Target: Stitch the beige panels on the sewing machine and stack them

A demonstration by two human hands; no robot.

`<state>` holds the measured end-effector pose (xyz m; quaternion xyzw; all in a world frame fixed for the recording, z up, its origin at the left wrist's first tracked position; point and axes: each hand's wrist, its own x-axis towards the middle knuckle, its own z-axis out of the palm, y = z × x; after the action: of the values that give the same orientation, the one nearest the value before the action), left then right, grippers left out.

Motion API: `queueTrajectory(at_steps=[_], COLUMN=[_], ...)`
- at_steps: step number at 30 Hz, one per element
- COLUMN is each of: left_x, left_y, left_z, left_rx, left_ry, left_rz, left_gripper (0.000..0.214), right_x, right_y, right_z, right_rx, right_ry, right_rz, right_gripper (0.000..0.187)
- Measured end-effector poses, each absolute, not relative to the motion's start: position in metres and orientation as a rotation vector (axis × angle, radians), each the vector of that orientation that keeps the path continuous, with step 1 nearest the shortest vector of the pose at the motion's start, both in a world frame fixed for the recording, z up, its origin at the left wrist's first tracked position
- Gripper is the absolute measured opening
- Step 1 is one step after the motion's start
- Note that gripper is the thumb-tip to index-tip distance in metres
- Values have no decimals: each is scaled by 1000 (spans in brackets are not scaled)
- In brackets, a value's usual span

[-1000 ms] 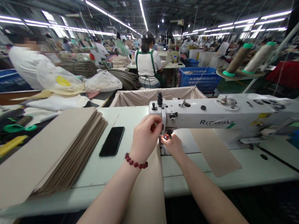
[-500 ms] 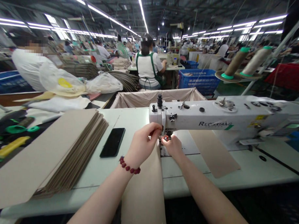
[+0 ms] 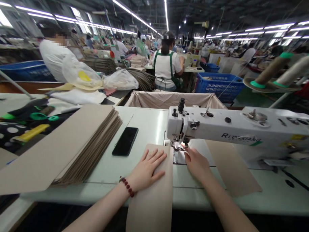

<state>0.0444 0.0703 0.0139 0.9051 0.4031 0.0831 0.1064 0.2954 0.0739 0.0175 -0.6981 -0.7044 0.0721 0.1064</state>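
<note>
My left hand (image 3: 150, 170) lies flat with spread fingers on a beige fabric panel (image 3: 151, 210), which hangs over the table's front edge. The panel's far end reaches beside the presser foot (image 3: 178, 146) of a white sewing machine (image 3: 215, 126). My right hand (image 3: 196, 162) rests on the machine bed just right of the foot. Its index finger points toward the needle area and the thumb is apart from it; the other fingers are curled under and partly hidden. I see nothing held in it.
Left of the panel are a black phone (image 3: 125, 141) and a thick stack of beige panels (image 3: 74, 143). Another beige piece (image 3: 233, 169) lies under the machine arm. Behind the table stands a cloth-lined bin (image 3: 150, 99). Thread cones (image 3: 272, 70) rise at right; co-workers sit beyond.
My left hand has left the needle area, gone from a pinch to flat, and come down onto the panel. My right hand stays by the presser foot, its fingers loosened. The view has shifted left.
</note>
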Motion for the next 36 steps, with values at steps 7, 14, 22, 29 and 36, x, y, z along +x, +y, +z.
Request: queueTrajectory(at_steps=[7, 14, 22, 29, 36], left_x=[56, 56, 56, 54, 49], left_y=[73, 73, 75, 78, 80], left_z=[14, 16, 16, 16, 17], left_rx=[2598, 2586, 2574, 2546, 2533], left_ry=[1275, 1271, 1253, 1265, 1249], left_rz=[292, 305, 308, 285, 288], left_gripper=[63, 64, 63, 62, 56], right_x=[281, 280, 279, 281, 285], right_y=[70, 70, 71, 70, 67], right_z=[-3, -7, -7, -8, -2], right_rx=[-2099, -2080, -2086, -2073, -2006], right_ry=[-2188, -2239, -2241, -2258, -2271], right_rz=[-20, -102, -111, -180, -117], right_gripper=[56, 54, 53, 53, 48])
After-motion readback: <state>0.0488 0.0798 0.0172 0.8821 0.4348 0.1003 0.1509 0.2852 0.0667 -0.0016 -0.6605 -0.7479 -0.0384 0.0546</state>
